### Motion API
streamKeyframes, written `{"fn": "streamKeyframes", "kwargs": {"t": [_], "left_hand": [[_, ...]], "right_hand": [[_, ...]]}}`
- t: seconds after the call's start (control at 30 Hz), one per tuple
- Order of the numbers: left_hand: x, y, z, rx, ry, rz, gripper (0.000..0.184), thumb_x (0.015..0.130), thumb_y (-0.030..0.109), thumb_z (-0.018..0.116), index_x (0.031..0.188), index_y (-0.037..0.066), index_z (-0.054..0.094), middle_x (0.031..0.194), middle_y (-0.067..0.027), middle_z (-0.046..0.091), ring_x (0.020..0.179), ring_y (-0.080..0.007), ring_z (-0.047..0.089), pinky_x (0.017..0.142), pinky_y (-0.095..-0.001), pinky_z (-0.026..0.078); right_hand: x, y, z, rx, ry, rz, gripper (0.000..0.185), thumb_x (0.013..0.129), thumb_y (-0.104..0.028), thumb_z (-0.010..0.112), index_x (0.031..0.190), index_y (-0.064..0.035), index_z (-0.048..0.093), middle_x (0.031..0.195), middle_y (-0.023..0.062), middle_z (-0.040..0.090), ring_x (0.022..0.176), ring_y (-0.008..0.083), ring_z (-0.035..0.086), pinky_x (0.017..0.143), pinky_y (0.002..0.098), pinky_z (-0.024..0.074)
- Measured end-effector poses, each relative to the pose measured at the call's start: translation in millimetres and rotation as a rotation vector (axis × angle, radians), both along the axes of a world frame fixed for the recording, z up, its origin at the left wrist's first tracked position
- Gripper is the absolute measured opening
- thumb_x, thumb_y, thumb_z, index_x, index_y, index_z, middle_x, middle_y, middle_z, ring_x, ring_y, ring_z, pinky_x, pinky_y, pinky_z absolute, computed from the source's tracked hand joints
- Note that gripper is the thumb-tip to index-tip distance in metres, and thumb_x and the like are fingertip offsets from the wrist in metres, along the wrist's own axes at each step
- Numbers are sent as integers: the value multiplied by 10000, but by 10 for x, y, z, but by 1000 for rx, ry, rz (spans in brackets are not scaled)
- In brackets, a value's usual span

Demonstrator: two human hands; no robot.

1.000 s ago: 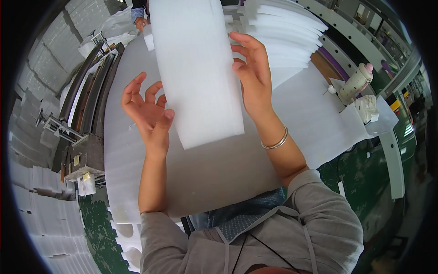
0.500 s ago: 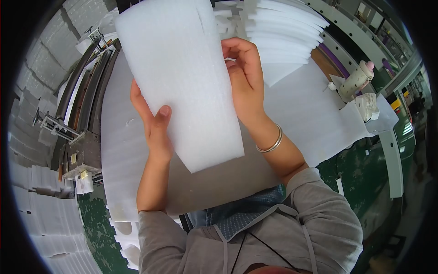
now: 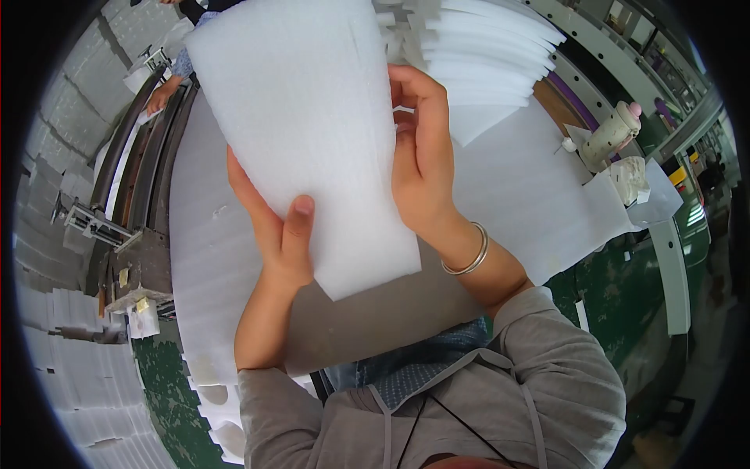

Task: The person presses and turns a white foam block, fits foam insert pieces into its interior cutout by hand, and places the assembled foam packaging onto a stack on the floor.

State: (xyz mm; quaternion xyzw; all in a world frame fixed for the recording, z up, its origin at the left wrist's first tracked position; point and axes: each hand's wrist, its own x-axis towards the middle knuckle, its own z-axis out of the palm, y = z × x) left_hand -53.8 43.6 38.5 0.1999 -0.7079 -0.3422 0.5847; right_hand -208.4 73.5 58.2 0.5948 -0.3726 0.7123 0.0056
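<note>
A long white foam block [image 3: 312,133] is held up over the table, its near end narrow and its far end cut off by the top of the view. My left hand [image 3: 281,234] grips its left edge, thumb on the upper face and fingers partly hidden beneath. On the right edge, my right hand [image 3: 426,148] holds the block with bent fingers, some of them hidden behind it. A metal bangle [image 3: 471,248] circles my right wrist. Below the block lies the table [image 3: 375,313], covered in white and grey sheet.
Stacked white foam sheets [image 3: 488,55] stand at the back right. A roller machine [image 3: 148,172] runs along the left, with another person's hand [image 3: 162,95] at its far end. A pale bottle [image 3: 612,134] and a white box [image 3: 627,180] sit at the right edge.
The foam block has come nearer and turned to show a wide face. My left hand has closed on its edge. The other person's hand has moved left to the roller machine.
</note>
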Motion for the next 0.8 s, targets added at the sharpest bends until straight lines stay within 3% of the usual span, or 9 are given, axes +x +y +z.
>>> {"fn": "streamKeyframes", "kwargs": {"t": [0.2, 0.5, 0.6, 0.8], "left_hand": [[77, -33, 17, -139, 64, -12, 922, 789, 382, 605, 1374, -46, 35, 1374, -198, 181, 1250, -286, 258, 1027, -424, 224], [42, -282, 87, 12, 62, -100, 902, 708, 304, 665, 1363, 43, 103, 1379, -197, 193, 1264, -294, 253, 1039, -432, 221], [72, -292, 64, -59, 101, -100, 904, 705, 290, 656, 1369, 43, 94, 1403, -190, 172, 1294, -301, 216, 1051, -438, 202], [79, -131, 160, -160, -30, 26, 970, 729, 286, 640, 1422, 33, 11, 1465, -188, 60, 1346, -311, 122, 1074, -434, 150]], "right_hand": [[-100, -23, 25, -93, -82, 216, 434, 685, 118, 326, 1072, -5, 479, 999, 84, 468, 863, 158, 468, 764, 270, 405], [-254, -159, -13, -11, -40, 159, 357, 715, 82, 434, 1048, -32, 495, 949, 78, 485, 756, 143, 469, 713, 262, 416], [-199, -159, 13, -107, -75, 180, 419, 697, 91, 422, 1091, -31, 499, 954, 92, 486, 755, 149, 472, 708, 255, 417], [-189, -112, 76, -211, 135, -12, 557, 657, 104, 380, 1176, -39, 525, 967, 113, 492, 717, 170, 476, 659, 265, 433]]}}
